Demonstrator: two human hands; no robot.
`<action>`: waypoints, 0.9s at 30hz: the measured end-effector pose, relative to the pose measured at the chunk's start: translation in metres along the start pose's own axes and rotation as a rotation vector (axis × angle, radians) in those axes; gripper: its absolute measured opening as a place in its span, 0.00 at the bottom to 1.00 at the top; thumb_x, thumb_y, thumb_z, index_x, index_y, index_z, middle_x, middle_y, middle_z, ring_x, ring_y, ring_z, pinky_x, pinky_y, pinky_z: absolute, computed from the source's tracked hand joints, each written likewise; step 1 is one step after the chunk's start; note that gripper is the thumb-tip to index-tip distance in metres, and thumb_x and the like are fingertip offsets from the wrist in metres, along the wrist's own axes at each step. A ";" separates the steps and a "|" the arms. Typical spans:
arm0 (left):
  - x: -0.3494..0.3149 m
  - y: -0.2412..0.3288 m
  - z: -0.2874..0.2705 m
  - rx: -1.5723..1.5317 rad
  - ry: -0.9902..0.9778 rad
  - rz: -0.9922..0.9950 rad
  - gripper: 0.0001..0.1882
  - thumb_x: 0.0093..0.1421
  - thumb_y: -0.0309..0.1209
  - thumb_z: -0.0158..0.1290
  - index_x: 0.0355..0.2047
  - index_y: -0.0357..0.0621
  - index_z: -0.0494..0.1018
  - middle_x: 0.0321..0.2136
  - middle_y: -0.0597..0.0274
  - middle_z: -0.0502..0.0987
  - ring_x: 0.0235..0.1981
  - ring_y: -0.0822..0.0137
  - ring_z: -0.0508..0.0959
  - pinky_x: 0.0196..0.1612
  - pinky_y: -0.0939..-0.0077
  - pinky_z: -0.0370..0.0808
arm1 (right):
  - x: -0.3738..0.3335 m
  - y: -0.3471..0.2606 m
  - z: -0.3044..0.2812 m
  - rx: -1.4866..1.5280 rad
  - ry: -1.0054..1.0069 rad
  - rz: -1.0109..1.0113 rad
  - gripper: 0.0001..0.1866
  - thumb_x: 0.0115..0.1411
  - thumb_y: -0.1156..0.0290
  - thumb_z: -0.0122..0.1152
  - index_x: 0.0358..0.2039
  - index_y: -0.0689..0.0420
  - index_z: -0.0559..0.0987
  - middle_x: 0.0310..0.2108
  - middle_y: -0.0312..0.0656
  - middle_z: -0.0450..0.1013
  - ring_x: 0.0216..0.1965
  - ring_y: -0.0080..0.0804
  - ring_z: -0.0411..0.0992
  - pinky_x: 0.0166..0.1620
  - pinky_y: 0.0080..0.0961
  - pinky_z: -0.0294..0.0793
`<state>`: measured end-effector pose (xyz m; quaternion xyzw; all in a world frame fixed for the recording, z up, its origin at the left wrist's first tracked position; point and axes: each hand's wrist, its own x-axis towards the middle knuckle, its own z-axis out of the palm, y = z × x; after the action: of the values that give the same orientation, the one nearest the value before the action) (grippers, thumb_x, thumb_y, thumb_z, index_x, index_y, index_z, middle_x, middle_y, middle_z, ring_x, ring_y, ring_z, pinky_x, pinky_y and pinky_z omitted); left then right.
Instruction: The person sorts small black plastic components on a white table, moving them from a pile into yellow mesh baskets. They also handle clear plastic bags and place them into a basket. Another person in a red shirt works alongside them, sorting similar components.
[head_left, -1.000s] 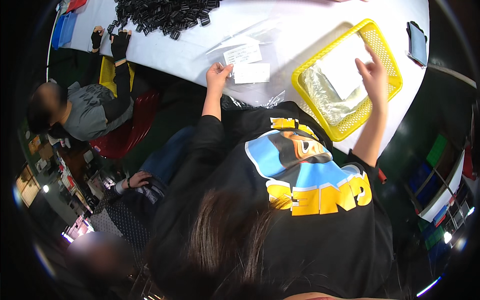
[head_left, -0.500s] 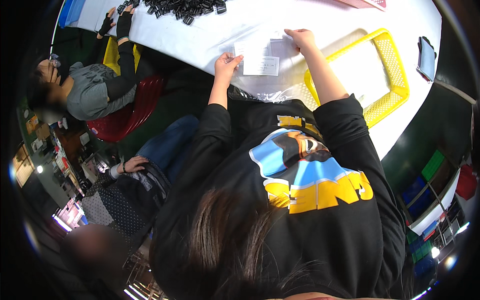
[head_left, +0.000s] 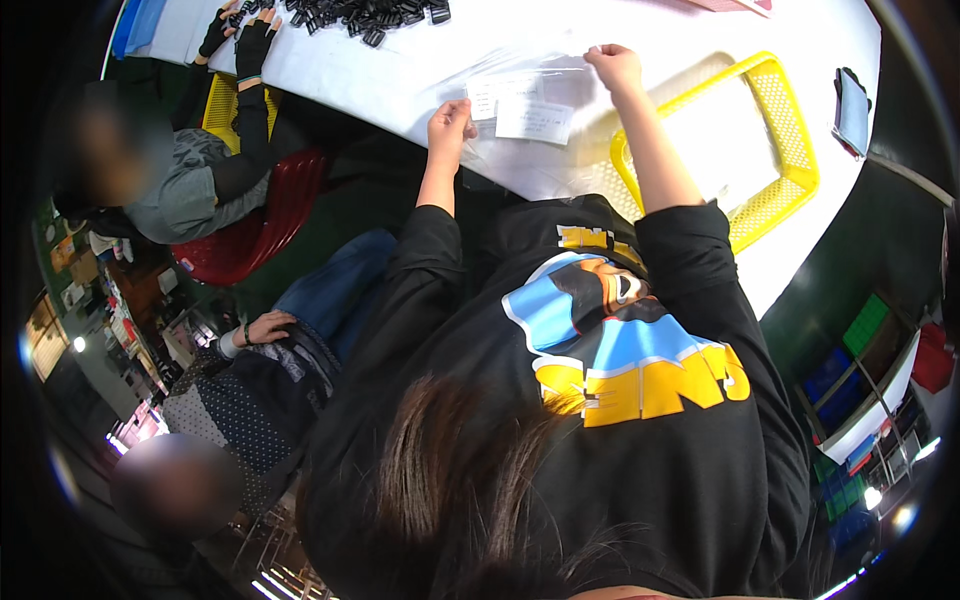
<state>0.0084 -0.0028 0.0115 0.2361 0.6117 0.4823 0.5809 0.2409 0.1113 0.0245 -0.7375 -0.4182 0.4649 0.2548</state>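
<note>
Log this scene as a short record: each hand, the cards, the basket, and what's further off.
Left hand: fingers curled at the left edge of the clear plastic; grip unclear
Right hand: pinching the clear plastic's upper right edge
Cards: two, white, overlapping, between the hands
Basket: yellow, on the white table, partly hidden by the right forearm
Further off: black plastic pieces, heaped; a co-worker's gloved hand near them

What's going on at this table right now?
A person holds a clear plastic bag over the white table, with the left hand at one side and the right hand at its upper right. Two white paper slips show between the hands; whether they're inside the bag is unclear. A yellow basket stands to the right. At left, a co-worker's gloved hands are by a pile of black plastic pieces.
</note>
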 end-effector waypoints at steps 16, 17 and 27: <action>0.002 -0.003 -0.008 -0.086 0.123 -0.084 0.12 0.55 0.36 0.47 0.21 0.41 0.65 0.13 0.68 0.63 0.14 0.75 0.66 0.20 0.81 0.69 | -0.172 0.090 -0.309 0.804 -0.350 -0.372 0.29 0.52 0.68 0.48 0.52 0.66 0.53 0.48 0.56 0.58 0.47 0.38 0.61 0.48 0.26 0.63; 0.003 -0.004 -0.007 -0.085 0.107 -0.094 0.12 0.55 0.36 0.47 0.21 0.41 0.65 0.13 0.68 0.63 0.14 0.74 0.66 0.20 0.81 0.69 | -0.175 0.122 -0.332 0.528 -0.259 -0.476 0.30 0.51 0.67 0.50 0.52 0.66 0.54 0.47 0.55 0.59 0.48 0.37 0.61 0.48 0.26 0.63; 0.001 0.000 -0.001 -0.065 0.129 -0.087 0.12 0.56 0.37 0.46 0.25 0.41 0.66 0.14 0.70 0.62 0.14 0.76 0.65 0.21 0.84 0.68 | -0.250 -0.026 -0.243 -0.374 -0.262 0.149 0.36 0.42 0.85 0.45 0.54 0.53 0.54 0.24 0.45 0.71 0.16 0.27 0.68 0.21 0.20 0.67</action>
<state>0.0075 -0.0028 0.0108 0.1588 0.6415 0.4903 0.5681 0.3956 -0.0853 0.2688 -0.7343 -0.4709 0.4884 0.0222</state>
